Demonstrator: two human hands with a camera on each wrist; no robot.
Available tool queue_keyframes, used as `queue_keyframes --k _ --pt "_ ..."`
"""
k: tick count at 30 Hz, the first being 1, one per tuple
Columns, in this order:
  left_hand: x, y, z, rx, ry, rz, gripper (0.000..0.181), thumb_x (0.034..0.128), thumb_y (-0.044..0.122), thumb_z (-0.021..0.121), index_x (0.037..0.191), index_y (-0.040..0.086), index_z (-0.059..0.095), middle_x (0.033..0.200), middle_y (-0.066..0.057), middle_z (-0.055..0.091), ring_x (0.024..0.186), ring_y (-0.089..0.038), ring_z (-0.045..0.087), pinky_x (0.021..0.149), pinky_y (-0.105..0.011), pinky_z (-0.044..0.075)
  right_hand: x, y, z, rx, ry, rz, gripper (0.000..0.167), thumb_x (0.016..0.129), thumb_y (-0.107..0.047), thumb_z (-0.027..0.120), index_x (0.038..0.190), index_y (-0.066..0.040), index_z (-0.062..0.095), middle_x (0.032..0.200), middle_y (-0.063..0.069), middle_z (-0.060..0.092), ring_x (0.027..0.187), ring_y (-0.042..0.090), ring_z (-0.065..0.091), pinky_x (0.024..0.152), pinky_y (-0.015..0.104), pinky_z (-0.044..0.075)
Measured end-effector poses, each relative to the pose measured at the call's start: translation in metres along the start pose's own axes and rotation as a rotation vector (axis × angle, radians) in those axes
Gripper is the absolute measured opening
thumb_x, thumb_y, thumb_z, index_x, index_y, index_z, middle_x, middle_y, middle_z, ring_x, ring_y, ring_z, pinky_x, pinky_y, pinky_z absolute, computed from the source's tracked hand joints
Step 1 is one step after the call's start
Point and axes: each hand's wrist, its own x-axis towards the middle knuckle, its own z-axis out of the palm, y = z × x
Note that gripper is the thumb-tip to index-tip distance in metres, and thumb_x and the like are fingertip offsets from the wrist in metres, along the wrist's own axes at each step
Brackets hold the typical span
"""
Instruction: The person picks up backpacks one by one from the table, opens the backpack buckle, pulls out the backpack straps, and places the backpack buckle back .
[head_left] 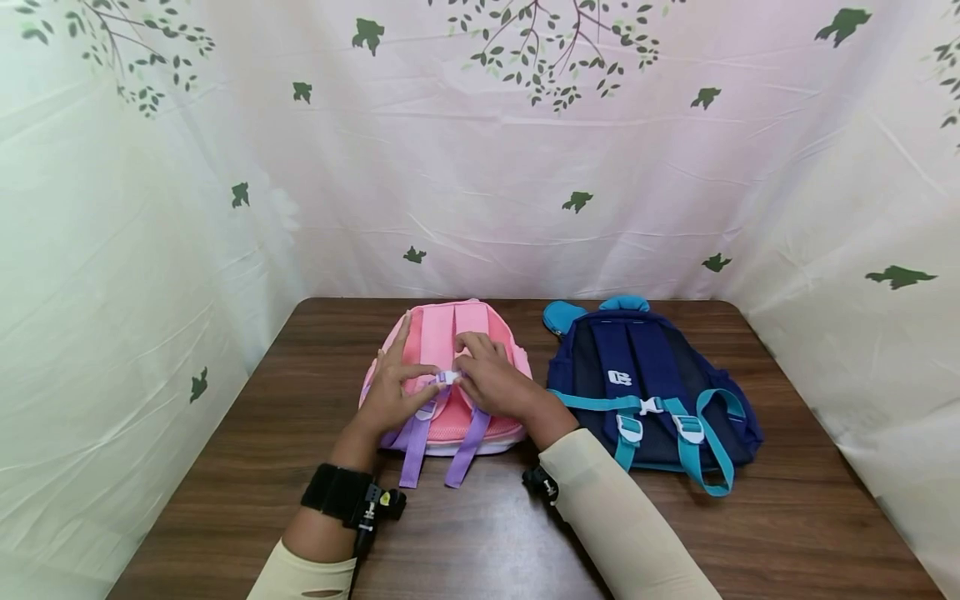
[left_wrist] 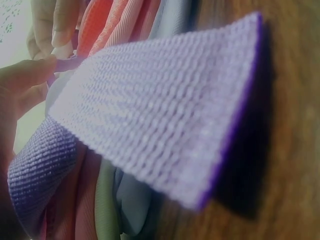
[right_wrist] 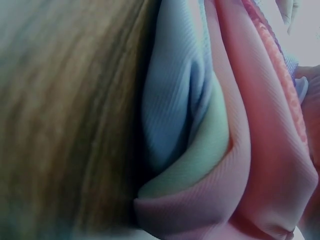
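Note:
A pink backpack [head_left: 495,429] lies on the table with its shoulder straps facing up. Over its middle, a small white buckle [head_left: 447,377] on purple webbing sits between both hands. The left hand [head_left: 393,387] pinches the buckle's left side between thumb and index finger, its other fingers spread. From the other side, the right hand [head_left: 495,377] pinches the buckle's right end. Two purple strap ends hang toward the front edge; one purple strap [left_wrist: 160,110] fills much of the left wrist view. The right wrist view shows mostly the bag's pink side [right_wrist: 270,135].
To the right lies a dark blue backpack [head_left: 577,358] with teal straps and a white chest buckle [head_left: 649,406] that joins them. Both bags rest on a brown wooden table [head_left: 255,450]. A white curtain [head_left: 480,167] with leaf and bird prints surrounds the table's back and sides.

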Motion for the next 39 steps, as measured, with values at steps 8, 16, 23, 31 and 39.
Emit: queue_keyframes --k 8,16,23,31,39 --pt "0.0013 -0.0035 -0.0004 0.004 -0.022 0.017 0.021 0.0907 0.020 0.086 0.109 0.011 0.088 0.183 -0.024 0.014 0.171 -0.047 0.013 0.117 -0.095 0.000 -0.0004 0.0004 0.0015 0.022 0.004 -0.005 0.010 0.108 -0.014 0.065 0.110 -0.005 0.070 0.139 0.012 0.047 0.140 0.034 0.042 0.106 0.052 0.041" --pt "0.0010 -0.0041 -0.0022 -0.007 -0.027 0.005 0.018 0.0909 0.019 0.087 0.107 0.012 0.088 0.184 -0.020 0.014 0.170 -0.048 0.015 0.117 -0.095 -0.002 0.0020 -0.0006 0.0025 0.009 -0.002 -0.004 0.011 0.108 -0.013 0.065 0.110 -0.005 0.072 0.136 0.010 0.048 0.137 0.031 0.044 0.103 0.048 0.042" --pt "0.0012 -0.0038 -0.0011 0.000 -0.033 0.011 0.019 0.0914 0.019 0.086 0.108 0.011 0.088 0.182 -0.025 0.015 0.169 -0.050 0.016 0.118 -0.094 -0.002 0.0007 -0.0009 -0.0013 0.010 -0.020 0.015 0.011 0.105 -0.013 0.070 0.112 -0.006 0.077 0.133 0.008 0.049 0.134 0.029 0.046 0.101 0.047 0.041" --pt "0.0006 -0.0051 0.0008 0.005 -0.036 0.012 0.020 0.0911 0.020 0.086 0.109 0.011 0.088 0.182 -0.025 0.017 0.169 -0.049 0.017 0.117 -0.094 -0.003 -0.0016 0.0020 -0.0020 0.031 0.001 -0.015 0.012 0.101 -0.011 0.071 0.109 -0.005 0.077 0.132 0.008 0.051 0.133 0.029 0.047 0.099 0.047 0.041" --pt "-0.0009 -0.0035 -0.0013 0.010 -0.044 -0.007 0.019 0.0915 0.021 0.086 0.108 0.012 0.088 0.183 -0.022 0.016 0.168 -0.052 0.017 0.118 -0.094 -0.002 -0.0033 0.0045 -0.0021 0.014 0.048 -0.037 0.012 0.099 -0.010 0.068 0.103 -0.005 0.078 0.124 0.008 0.050 0.123 0.027 0.046 0.094 0.044 0.038"
